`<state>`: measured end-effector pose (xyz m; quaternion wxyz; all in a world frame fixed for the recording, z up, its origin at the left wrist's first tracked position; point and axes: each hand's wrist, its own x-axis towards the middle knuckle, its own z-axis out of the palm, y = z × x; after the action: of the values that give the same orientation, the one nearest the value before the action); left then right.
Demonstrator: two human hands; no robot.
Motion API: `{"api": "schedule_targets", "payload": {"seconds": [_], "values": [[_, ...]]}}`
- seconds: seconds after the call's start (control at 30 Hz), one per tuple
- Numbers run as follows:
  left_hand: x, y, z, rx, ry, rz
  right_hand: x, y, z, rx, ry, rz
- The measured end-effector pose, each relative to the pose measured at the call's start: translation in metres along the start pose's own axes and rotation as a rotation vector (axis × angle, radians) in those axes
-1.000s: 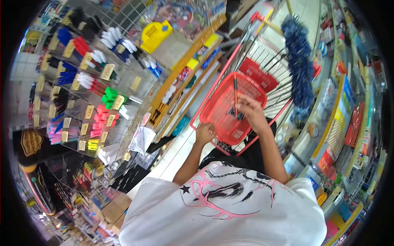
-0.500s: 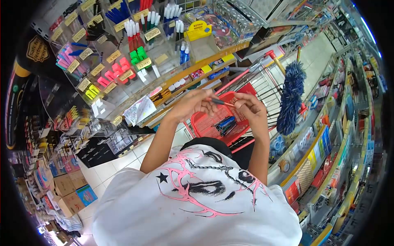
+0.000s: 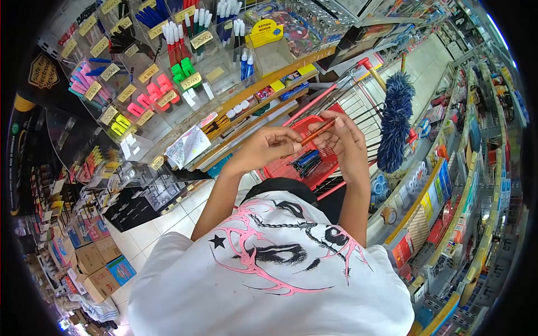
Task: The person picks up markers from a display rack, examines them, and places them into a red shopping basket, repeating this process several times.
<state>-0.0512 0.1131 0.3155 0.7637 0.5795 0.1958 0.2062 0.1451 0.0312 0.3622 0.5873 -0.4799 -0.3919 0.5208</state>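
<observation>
Reddish pen (image 3: 318, 133) pinched in left hand (image 3: 263, 147) and right hand (image 3: 348, 140), above red basket (image 3: 274, 169); inspection likely; turning pen calls for loosening one pinch.

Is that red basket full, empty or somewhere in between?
In between: a bundle of blue and black pens lies in the red basket, with bare mesh showing around it.

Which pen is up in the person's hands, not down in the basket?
The slim reddish pen, held between the left hand and the right hand above the red basket. The other pens, blue and dark, lie bunched inside it.
</observation>
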Motion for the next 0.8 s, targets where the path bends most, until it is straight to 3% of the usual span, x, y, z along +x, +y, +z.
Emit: {"api": "schedule_targets", "payload": {"seconds": [0.53, 0.67, 0.7, 0.8], "values": [[0.001, 0.001, 0.019, -0.071, -0.118, 0.037, -0.015, 0.007, -0.011, -0.060, 0.084, -0.050], [0.005, -0.010, 0.021, -0.002, -0.034, 0.181, -0.015, 0.021, -0.013, -0.261, 0.059, -0.021], [0.005, -0.013, 0.016, 0.142, -0.056, 0.172, -0.014, 0.027, -0.016, -0.261, 0.047, -0.021], [-0.003, -0.008, 0.005, 0.176, -0.026, 0.096, -0.010, 0.042, -0.019, -0.257, 0.028, 0.027]]}}
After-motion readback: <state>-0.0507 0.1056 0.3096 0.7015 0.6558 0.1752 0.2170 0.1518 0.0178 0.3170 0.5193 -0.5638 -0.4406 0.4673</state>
